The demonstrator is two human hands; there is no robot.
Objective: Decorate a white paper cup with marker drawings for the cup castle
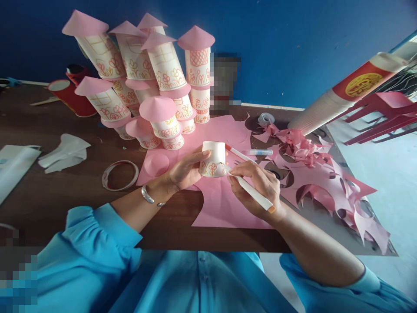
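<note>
The left hand [189, 170] pinches the paper cup [213, 158] upright, apparently steadying it for the marker [252, 193] gripped by the right hand [259, 189]

No text readable; yellow round emblem [363, 84] on red wrapper [339, 90] too small.

On your left, a red container [76, 99] leans near the blue wall [276, 48]. Nearer you are a crumpled white sheet [65, 154] and, at the view's edge, a flat white item [14, 167]. To your right, beyond the table [166, 226], stands a red plastic stool [387, 104].
</note>
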